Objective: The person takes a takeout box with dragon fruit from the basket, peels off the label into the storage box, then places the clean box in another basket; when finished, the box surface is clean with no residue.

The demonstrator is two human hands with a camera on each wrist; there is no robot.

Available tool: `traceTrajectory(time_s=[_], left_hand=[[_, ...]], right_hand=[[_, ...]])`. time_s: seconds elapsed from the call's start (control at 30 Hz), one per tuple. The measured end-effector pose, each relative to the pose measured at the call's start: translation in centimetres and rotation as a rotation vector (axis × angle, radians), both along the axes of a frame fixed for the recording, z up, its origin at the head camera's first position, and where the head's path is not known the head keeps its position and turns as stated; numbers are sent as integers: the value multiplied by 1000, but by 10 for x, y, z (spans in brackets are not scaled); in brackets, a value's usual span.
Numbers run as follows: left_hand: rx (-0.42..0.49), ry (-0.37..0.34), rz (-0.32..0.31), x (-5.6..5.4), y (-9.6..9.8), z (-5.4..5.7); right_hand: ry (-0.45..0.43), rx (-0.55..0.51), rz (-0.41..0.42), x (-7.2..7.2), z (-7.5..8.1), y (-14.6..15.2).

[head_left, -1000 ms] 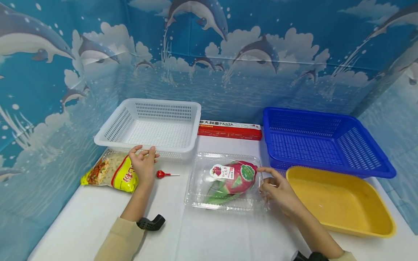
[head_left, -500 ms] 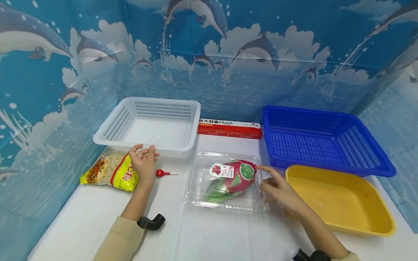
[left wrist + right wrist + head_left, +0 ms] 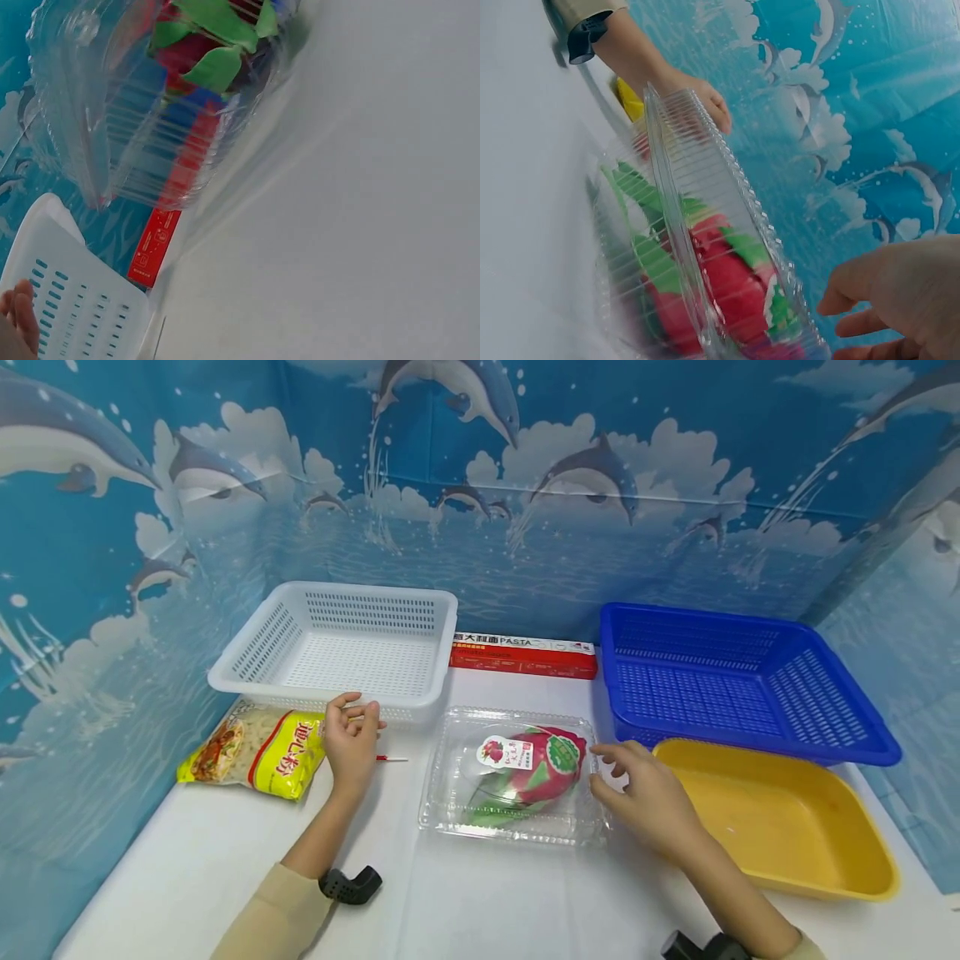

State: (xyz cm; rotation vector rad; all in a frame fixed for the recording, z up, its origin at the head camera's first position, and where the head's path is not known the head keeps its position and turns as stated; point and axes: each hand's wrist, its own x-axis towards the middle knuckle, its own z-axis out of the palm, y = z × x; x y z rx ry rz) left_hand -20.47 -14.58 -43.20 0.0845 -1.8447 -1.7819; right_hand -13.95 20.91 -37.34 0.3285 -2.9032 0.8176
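A dragon fruit (image 3: 551, 768) with green leaf tips lies inside a clear plastic clamshell box (image 3: 442, 806), lid down, in mid-table. Beside the box's right edge is my right hand (image 3: 647, 795), fingers loosely bent and holding nothing; whether the fingertips touch the plastic, I cannot tell. My left hand (image 3: 351, 752) hovers in front of the white basket, its fingers relaxed around nothing. It covers the head of a lollipop, whose white stick (image 3: 397, 759) shows to its right. Close to its left lies a yellow noodle bag (image 3: 258, 752). The right wrist view shows the box (image 3: 671, 187) edge-on.
A white slotted basket (image 3: 352, 660) stands back left. Behind the clamshell lies a red pasta box (image 3: 521, 660). At the right, a blue basket (image 3: 712, 685) has a yellow tub (image 3: 787, 827) in front of it. A dolphin-print curtain (image 3: 480, 560) encloses the table.
My left hand has shifted right, covering the lollipop's red head. My right hand's index finger, earlier extended over the clamshell's edge, has drawn back and bent slightly. The view has drifted slightly.
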Motion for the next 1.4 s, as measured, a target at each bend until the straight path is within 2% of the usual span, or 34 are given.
traceTrajectory(time_s=[0.13,0.23,0.33,0.47,0.6,0.7,0.8,0.93,1.07,1.4], left_hand=[[-127,-29,-80,-2,4,-21],[-254,-70,-181,5,11,-24],[-340,-135,-277,12,16,-23],[-376,-218,-385,20,19,-19],[-387,-254,-491,26,20,-16],[-366,-257,-556,29,21,-16],[-299,-262,-608,30,22,-16],[-211,-282,-639,32,24,-16],[-164,-308,-630,34,26,-16],[-161,-309,-613,33,27,-19]], right_hand=[[52,-14,10,-4,6,-12],[56,-46,24,-9,8,-22],[59,-67,41,-17,8,-31],[69,-55,57,-27,5,-43],[49,-43,57,-36,0,-52],[28,-58,46,-40,-2,-58],[7,-76,27,-43,-2,-62],[-27,-77,-9,-45,0,-66],[-53,-92,-29,-46,1,-70],[-100,-116,-68,-48,2,-76]])
